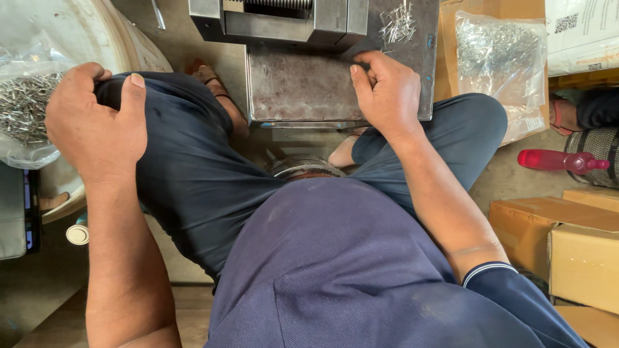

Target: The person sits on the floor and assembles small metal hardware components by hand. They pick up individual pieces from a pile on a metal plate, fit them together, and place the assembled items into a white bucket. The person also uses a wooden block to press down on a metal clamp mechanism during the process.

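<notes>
Flat grey steel machine plate (303,84) ahead between the knees; loose heap of small metal pins (398,26) on its far right corner. Clear plastic bag of pins (26,106) far left, second clear pin bag (500,58) right, on brown cardboard box (490,9).

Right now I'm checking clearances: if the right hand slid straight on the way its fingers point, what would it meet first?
Probably the grey machine block at the far edge of the metal plate; the right hand rests on that plate, though depth is unclear.

A dusty concrete floor (516,177) is seen in daylight, with cardboard boxes (583,248) stacked at the right and wooden boards (45,322) laid lower left.
</notes>
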